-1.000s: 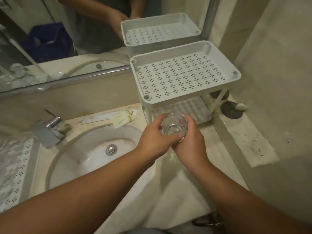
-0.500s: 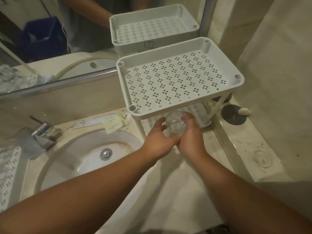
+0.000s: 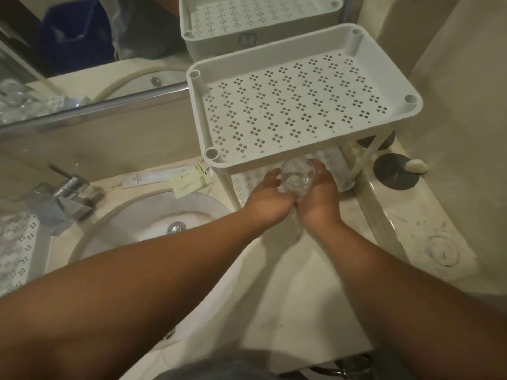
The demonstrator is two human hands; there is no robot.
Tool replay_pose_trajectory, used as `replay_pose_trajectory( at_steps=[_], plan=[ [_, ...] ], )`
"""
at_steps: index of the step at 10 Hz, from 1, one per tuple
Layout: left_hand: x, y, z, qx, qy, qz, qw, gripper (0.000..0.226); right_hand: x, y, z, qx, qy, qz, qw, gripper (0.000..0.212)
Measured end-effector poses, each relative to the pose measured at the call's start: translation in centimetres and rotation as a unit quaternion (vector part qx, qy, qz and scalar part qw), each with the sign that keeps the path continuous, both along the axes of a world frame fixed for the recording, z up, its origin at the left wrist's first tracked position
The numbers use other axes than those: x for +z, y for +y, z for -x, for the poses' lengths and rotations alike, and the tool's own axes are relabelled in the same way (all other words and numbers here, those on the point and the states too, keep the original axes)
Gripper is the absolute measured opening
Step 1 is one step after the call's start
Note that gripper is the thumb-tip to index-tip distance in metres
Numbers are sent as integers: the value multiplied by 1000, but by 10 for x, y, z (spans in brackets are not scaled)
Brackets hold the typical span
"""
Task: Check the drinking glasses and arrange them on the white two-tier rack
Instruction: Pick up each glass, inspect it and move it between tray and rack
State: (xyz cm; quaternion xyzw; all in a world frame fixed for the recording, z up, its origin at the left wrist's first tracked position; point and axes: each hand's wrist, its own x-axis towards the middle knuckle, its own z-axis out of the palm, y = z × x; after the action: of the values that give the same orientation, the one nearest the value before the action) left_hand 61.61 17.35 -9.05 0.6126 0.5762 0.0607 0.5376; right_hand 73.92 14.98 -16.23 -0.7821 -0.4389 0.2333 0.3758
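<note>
A clear drinking glass (image 3: pixel 296 175) is cupped between both hands, its mouth facing up toward me. My left hand (image 3: pixel 267 201) grips its left side and my right hand (image 3: pixel 318 198) grips its right side. The glass is just at the front edge of the white two-tier rack (image 3: pixel 290 160), level with the gap above the lower tier (image 3: pixel 244 182). The perforated top tier (image 3: pixel 288 105) holds nothing. Most of the lower tier is hidden under the top one.
A white sink (image 3: pixel 153 218) with a chrome tap (image 3: pixel 68 196) lies to the left. Sachets (image 3: pixel 192 179) lie behind the sink. A perforated white tray (image 3: pixel 16 242) is at the far left. A dark round dish (image 3: pixel 395 171) with soap sits right of the rack. A mirror (image 3: pixel 82 50) runs behind.
Both hands have carried the glass forward and slightly right, from in front of the rack to the front edge under the top tier. My head has moved closer.
</note>
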Motion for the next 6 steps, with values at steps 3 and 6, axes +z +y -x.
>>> replay_pose_trajectory(
  at_steps=[3,6],
  plan=[
    [14,5,-10,-51,17,54,997,137,-8,13,-17,4,-1,66,998,76],
    [-7,10,-25,-7,-11,125,992,107,-15,14,-27,21,-68,52,996,55]
  ],
)
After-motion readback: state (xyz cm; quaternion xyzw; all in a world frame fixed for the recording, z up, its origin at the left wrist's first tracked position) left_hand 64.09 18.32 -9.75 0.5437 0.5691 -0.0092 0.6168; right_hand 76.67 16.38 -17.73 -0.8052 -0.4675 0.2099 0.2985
